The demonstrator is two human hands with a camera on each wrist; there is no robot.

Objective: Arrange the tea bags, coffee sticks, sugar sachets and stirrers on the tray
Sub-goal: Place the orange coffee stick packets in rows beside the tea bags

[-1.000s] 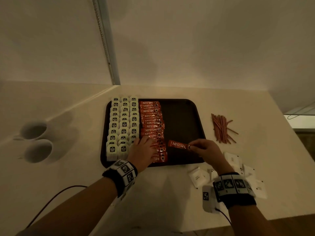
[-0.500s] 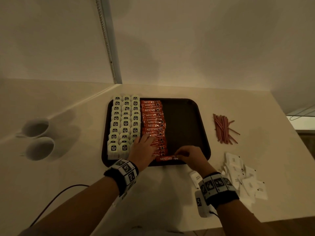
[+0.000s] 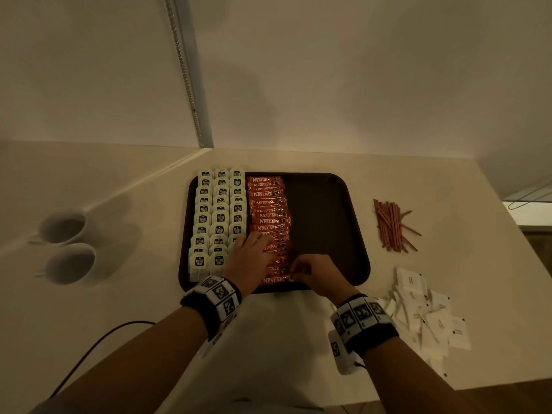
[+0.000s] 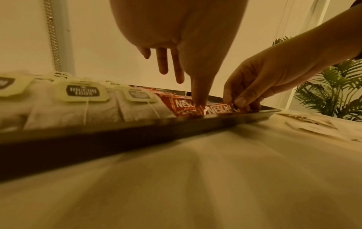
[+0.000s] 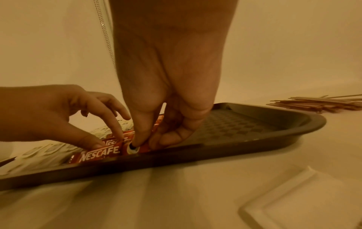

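A dark tray (image 3: 325,222) holds three columns of tea bags (image 3: 220,218) on its left and a column of red coffee sticks (image 3: 270,216) beside them. My right hand (image 3: 313,271) pinches the right end of the nearest coffee stick (image 3: 273,280) at the tray's front rim (image 5: 215,148). My left hand (image 3: 249,258) lies on the column with straight fingers, its thumb pressing a stick (image 4: 197,99). Brown stirrers (image 3: 391,225) lie right of the tray. White sugar sachets (image 3: 424,312) are heaped on the counter by my right wrist.
Two white cups (image 3: 67,245) stand on the counter left of the tray. A dark cable (image 3: 98,348) runs along the front left. The wall meets the counter behind the tray. A potted plant (image 4: 333,93) shows at the right in the left wrist view.
My right hand carried the coffee stick from the tray's middle toward me and set it down at the front end of the column. My left hand stayed on the sticks.
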